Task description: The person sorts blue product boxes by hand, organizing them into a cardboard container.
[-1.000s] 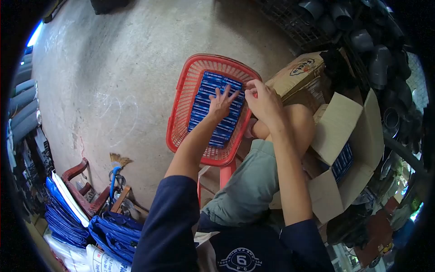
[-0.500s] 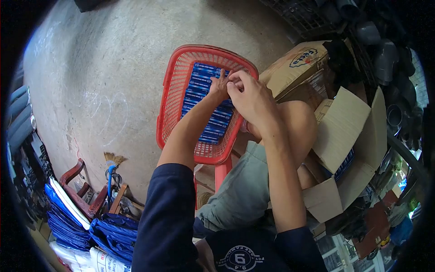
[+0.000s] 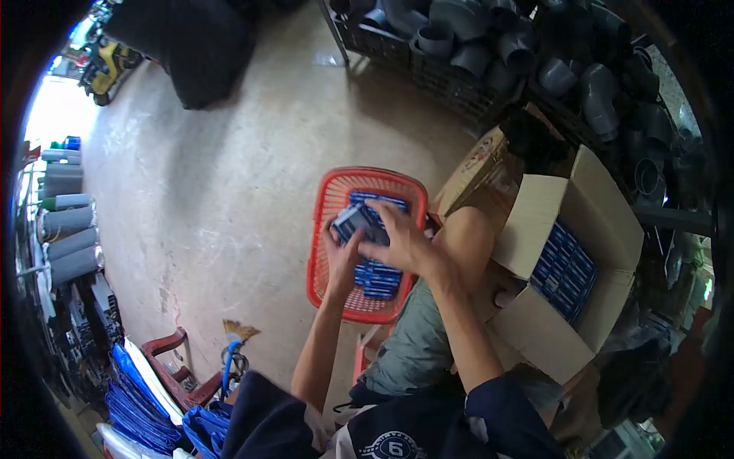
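Above the red plastic basket [image 3: 313, 264], with its latticed wall and rounded corners, both hands hold a small, blurred bundle of blue boxes [image 3: 356, 222], flat-sided and square-edged. The left hand [image 3: 341, 256] has its grip closed around the bundle's left side; the right hand [image 3: 407, 243] spreads a wider grip on its right, so the bundle lies between the two. More blue packs [image 3: 379, 281] lie in the basket. To the right, an open, matte cardboard carton [image 3: 527, 222] holds tightly packed blue rows [image 3: 564, 274].
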Available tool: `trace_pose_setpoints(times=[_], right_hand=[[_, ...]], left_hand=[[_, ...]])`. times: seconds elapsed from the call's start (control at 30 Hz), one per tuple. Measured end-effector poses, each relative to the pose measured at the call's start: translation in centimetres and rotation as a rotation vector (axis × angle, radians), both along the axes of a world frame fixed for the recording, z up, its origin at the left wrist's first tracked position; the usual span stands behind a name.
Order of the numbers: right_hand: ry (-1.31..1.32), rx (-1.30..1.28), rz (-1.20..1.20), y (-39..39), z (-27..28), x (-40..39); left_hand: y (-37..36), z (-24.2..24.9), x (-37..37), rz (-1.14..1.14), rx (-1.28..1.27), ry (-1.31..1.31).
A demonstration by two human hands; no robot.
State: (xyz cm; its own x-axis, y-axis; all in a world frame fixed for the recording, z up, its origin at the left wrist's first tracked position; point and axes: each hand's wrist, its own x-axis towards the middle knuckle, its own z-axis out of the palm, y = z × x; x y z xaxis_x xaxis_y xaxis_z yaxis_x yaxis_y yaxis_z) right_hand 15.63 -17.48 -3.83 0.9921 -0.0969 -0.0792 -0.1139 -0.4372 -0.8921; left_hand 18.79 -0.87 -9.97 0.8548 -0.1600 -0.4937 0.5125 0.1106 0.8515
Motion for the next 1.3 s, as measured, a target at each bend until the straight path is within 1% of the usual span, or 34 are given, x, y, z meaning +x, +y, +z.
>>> trace_pose_setpoints(times=[0.07,0.13,0.17,0.23,0.27,0.37,0.4,0.5,0.53,0.63,0.67,0.73,0.8,0.83,0.87,0.9,0.93,0.97,1.0,1.1,1.13,1.23,1.3], right_hand=[[-0.011,0.112,0.056,2.2,2.8,-2.3],[0.037,0.192,0.054,3.7,8.0,-4.6],[0.014,0.281,0.019,3.8,9.8,-6.2],[-0.022,0.452,-0.065,2.8,12.3,-10.0],[-0.045,0.719,-0.17,2.6,12.9,-12.0],[0.07,1.468,-0.359,1.3,14.2,-17.2],[0.057,1.43,-0.394,1.1,14.5,-18.8],[-0.033,1.187,-0.488,-1.4,16.7,-23.4],[-0.13,1.141,-0.549,-2.4,17.2,-24.7],[-0.171,0.972,-0.755,-7.1,19.1,-28.6],[-0.211,0.995,-0.845,-9.0,18.7,-29.8],[-0.287,1.035,-1.014,-13.1,17.1,-31.9],[-0.25,0.915,-1.045,-16.3,16.9,-32.6],[-0.226,0.855,-1.052,-17.7,16.7,-32.8],[-0.131,0.698,-1.065,-19.1,15.3,-32.9],[-0.071,0.617,-1.086,-20.6,13.1,-33.1],[-0.007,0.535,-1.102,-21.9,10.8,-33.3],[0.059,0.453,-1.111,-22.7,9.7,-33.2],[0.127,0.421,-1.119,-22.9,11.0,-32.5],[0.232,0.278,-0.854,-25.6,11.4,-30.0],[0.262,0.258,-0.812,-26.1,12.4,-28.5],[0.284,0.007,-0.565,-29.3,9.1,-24.8],[0.147,-0.115,-0.531,-29.5,7.1,-22.3]], left_hand=[[2.3,6.4,-1.9,-0.104,-0.083,-0.049],[2.9,15.0,-3.5,-0.085,-0.236,0.125],[3.1,18.1,-4.6,-0.085,-0.314,0.222],[3.7,20.3,-7.4,-0.246,-0.099,0.04],[3.9,21.2,-8.9,-0.335,0.008,-0.045],[2.1,23.1,-12.4,-0.515,-0.113,0.008],[1.6,22.6,-13.7,-0.515,-0.103,0.018],[0.6,21.0,-16.6,-0.402,-0.275,0.231],[0.3,20.7,-17.3,-0.399,-0.334,0.218],[1.5,17.1,-18.1,-0.342,-0.445,0.329],[1.9,15.9,-18.1,-0.322,-0.426,0.347],[2.5,14.2,-17.7,-0.37,-0.472,0.358],[2.4,13.7,-17.6,-0.363,-0.519,0.404],[1.7,13.7,-17.7,-0.384,-0.432,0.326],[1.1,13.7,-17.9,-0.396,-0.344,0.244],[0.6,13.5,-18.0,-0.402,-0.256,0.16],[0.9,11.4,-18.3,-0.355,-0.232,0.13],[0.9,10.9,-18.5,-0.331,-0.253,0.126],[0.8,10.5,-18.6,-0.308,-0.274,0.12],[0.9,10.2,-18.7,-0.289,-0.287,0.108],[0.8,10.1,-18.7,-0.292,-0.285,0.103],[0.7,10.1,-18.5,-0.298,-0.305,0.1],[0.5,10.4,-18.6,-0.292,-0.312,0.124]])
